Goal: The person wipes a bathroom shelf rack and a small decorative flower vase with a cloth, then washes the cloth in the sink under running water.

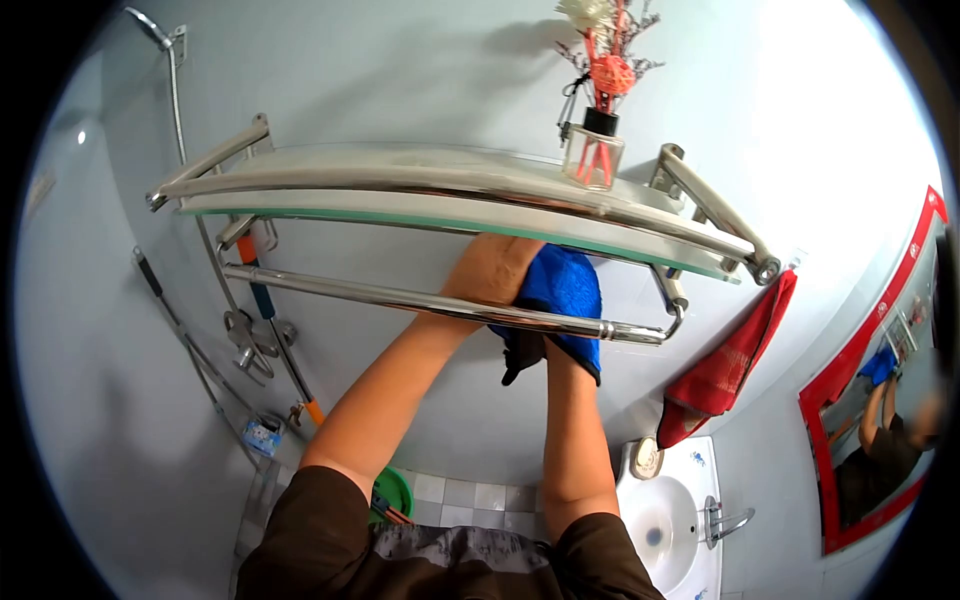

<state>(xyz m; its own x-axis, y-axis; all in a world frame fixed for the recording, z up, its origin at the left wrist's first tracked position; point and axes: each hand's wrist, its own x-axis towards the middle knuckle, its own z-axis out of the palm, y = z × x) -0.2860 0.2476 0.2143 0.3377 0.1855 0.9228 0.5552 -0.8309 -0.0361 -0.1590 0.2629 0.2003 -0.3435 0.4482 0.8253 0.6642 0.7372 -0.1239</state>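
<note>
A bright blue cloth [562, 285] with black edging hangs over my right hand, just below the glass shelf [440, 222] and behind the lower metal bar [400, 298]. Only the wrist of my right hand [568, 372] comes out from beneath the cloth; its fingers are covered. My left hand [492, 268] is bent at the wrist and presses close against the cloth's left side. Its back shows between bar and shelf, while the cloth and shelf edge hide its fingers.
A glass bottle [594, 160] with dried flowers stands on the shelf. A red towel [725, 360] hangs at right above a white washbasin [690, 515]. The red-framed mirror [812, 430] is farther right. Shower fittings [250, 340] and poles line the left wall; a green bucket [398, 490] is below.
</note>
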